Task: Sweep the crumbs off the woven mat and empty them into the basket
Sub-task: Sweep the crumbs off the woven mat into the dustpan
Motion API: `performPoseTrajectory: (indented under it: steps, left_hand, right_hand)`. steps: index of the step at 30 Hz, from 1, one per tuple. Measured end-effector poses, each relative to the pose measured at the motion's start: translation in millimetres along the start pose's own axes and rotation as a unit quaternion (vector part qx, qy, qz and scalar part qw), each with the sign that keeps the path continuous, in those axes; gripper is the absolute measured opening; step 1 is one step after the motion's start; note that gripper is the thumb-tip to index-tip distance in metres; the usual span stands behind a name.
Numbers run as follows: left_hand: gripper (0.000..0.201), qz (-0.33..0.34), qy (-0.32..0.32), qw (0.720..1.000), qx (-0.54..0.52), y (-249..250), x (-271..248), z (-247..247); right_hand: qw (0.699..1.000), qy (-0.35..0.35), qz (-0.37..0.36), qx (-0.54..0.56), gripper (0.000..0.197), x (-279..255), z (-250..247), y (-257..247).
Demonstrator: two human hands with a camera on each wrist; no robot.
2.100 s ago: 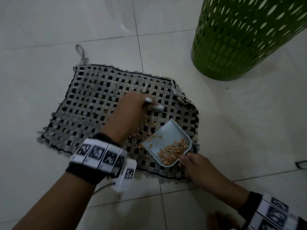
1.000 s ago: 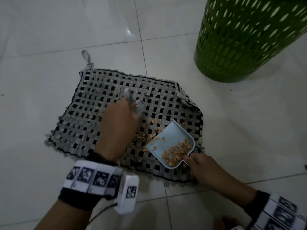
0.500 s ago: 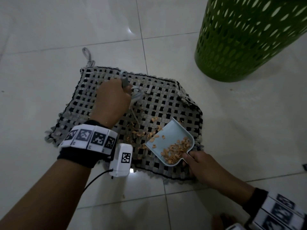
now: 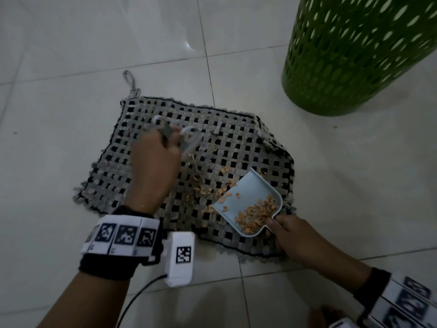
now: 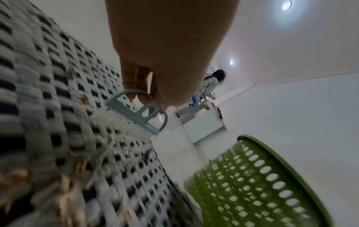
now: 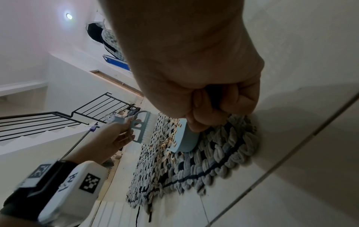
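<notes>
A grey and black woven mat (image 4: 146, 129) lies on the tiled floor. Orange crumbs (image 4: 205, 190) are scattered on its right half. My left hand (image 4: 153, 162) grips a small grey-blue brush (image 5: 136, 116) by its handle, held just above the mat's middle, bristles facing the mat. My right hand (image 4: 288, 233) grips the handle of a light blue dustpan (image 4: 250, 195), whose front lip rests on the mat at its right side. A pile of crumbs (image 4: 255, 214) lies in the pan near the handle. The green perforated basket (image 4: 359, 50) stands to the far right.
White floor tiles (image 4: 71, 55) surround the mat on all sides. In the wrist views a stair railing (image 6: 58, 113) and a person (image 5: 211, 83) show far behind. A black cable (image 4: 137, 297) hangs from my left wrist camera.
My left hand has drawn the brush back from the dustpan's lip to the upper middle of the mat and lifted it. The dustpan and right hand have stayed in place.
</notes>
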State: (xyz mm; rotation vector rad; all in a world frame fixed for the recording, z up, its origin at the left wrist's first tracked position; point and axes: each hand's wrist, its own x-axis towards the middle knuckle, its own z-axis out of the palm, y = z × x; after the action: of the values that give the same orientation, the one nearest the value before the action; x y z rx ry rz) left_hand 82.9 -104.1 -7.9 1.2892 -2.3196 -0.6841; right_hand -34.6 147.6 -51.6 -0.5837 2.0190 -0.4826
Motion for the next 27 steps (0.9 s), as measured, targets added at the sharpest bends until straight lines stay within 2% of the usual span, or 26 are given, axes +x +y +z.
performPoseTrajectory:
  steps: [2, 3, 5, 9, 12, 14, 16, 19, 22, 27]
  left_hand:
    - [0.024, -0.01, 0.052, 0.999, 0.01, -10.8, 8.8, -7.8]
    - [0.025, -0.012, 0.053, 0.998, 0.029, -16.0, 10.6, -8.2]
    - [0.026, -0.005, 0.03, 0.998, 0.061, -19.5, 5.0, -0.7]
    - [0.028, 0.062, -0.035, 0.995, 0.065, 1.1, -33.7, 21.5]
    - [0.027, 0.06, -0.079, 0.994, 0.049, 10.0, -52.3, 24.9]
    - [0.026, 0.035, -0.059, 0.998, 0.006, 9.7, -46.1, 16.0]
    - [0.025, 0.011, -0.002, 1.0, -0.021, 6.0, -30.2, 4.2]
    - [0.026, -0.009, 0.064, 0.998, 0.009, -8.4, -2.1, -4.7]
    - [0.032, 0.01, 0.024, 0.998, 0.05, -9.3, -1.8, 8.1]
    - [0.037, 0.09, -0.042, 0.994, 0.053, 19.2, -48.5, 35.6]
  right_hand:
    - [1.0, 0.001, -0.003, -0.001, 0.04, -0.2, 0.2, 0.2]
    - [1.0, 0.001, -0.004, -0.002, 0.04, -0.4, 0.0, 0.1]
    - [1.0, -0.001, -0.003, 0.002, 0.04, -1.1, -0.8, -1.2]
    - [1.0, -0.002, -0.001, 0.0, 0.04, -0.9, -1.0, -2.2]
    - [1.0, 0.003, 0.0, -0.009, 0.04, -0.6, -0.8, -2.1]
    - [1.0, 0.002, 0.001, -0.011, 0.04, -0.9, -1.0, -2.2]
    - [1.0, -0.001, 0.003, -0.008, 0.04, -1.6, -1.1, -2.3]
    - [1.0, 0.0, 0.001, -0.009, 0.04, -2.2, -1.4, -2.4]
    - [1.0, 0.001, -0.001, -0.01, 0.04, -2.4, -2.0, -3.4]
    - [1.0, -0.001, -0.001, -0.011, 0.04, -1.8, -2.4, -3.5]
